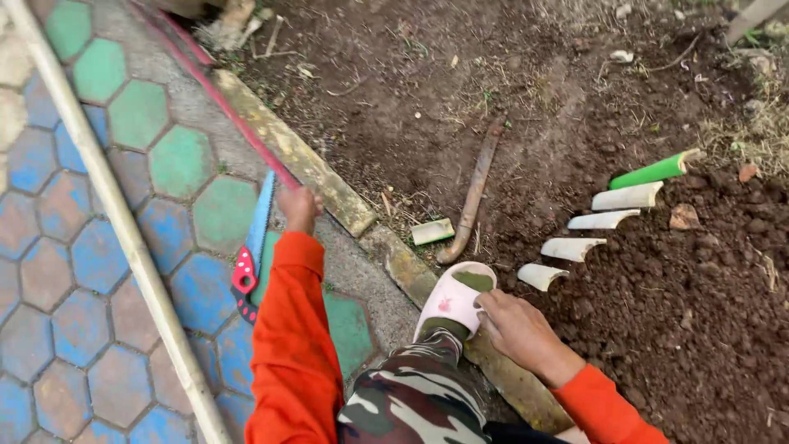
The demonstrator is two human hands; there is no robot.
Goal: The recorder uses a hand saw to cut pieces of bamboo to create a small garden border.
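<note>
My left hand point(298, 207) reaches out over the paving and is closed around a thin red rod point(215, 94) that runs up to the far left. Right beside it a hand saw point(253, 247) with a blue blade and red handle lies on the tiles. My right hand point(514, 325) rests low by my foot in a pale slipper point(454, 298) on the stone kerb, fingers loosely curled, holding nothing. Both sleeves are orange; my trouser leg is camouflage.
A row of split pale bamboo pieces point(604, 219) and one green bamboo piece point(653, 171) stick in the dark soil at right. A brown stick point(475, 193) lies on the soil. A long pale pole point(115, 218) crosses the coloured hexagon paving.
</note>
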